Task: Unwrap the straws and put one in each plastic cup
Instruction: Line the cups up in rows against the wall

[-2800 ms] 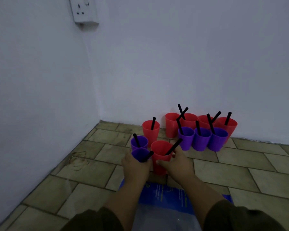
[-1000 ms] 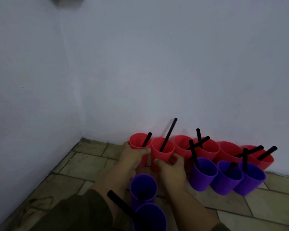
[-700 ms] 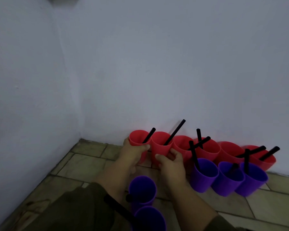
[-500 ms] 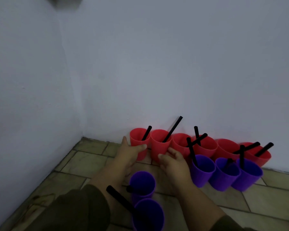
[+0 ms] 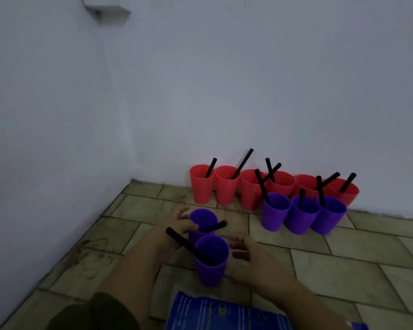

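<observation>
Several red cups (image 5: 225, 189) stand in a row against the wall, each with a black straw (image 5: 242, 164). Three purple cups (image 5: 298, 214) with straws stand just in front of them on the right. Two more purple cups sit closer to me. My left hand (image 5: 174, 226) curls round the left side of the far purple cup (image 5: 204, 219), whose straw (image 5: 215, 226) leans right. My right hand (image 5: 253, 260) hovers with relaxed fingers just right of the near purple cup (image 5: 211, 263), not touching it. The near cup's straw (image 5: 186, 244) leans left.
A blue and clear plastic bag (image 5: 215, 313) lies on the tiled floor (image 5: 343, 253) right in front of me. Walls meet in a corner at the left, with a wall socket (image 5: 106, 8) high up.
My hands left the two leftmost red cups by the wall and drew back to the two near purple cups. The view tilted down slightly.
</observation>
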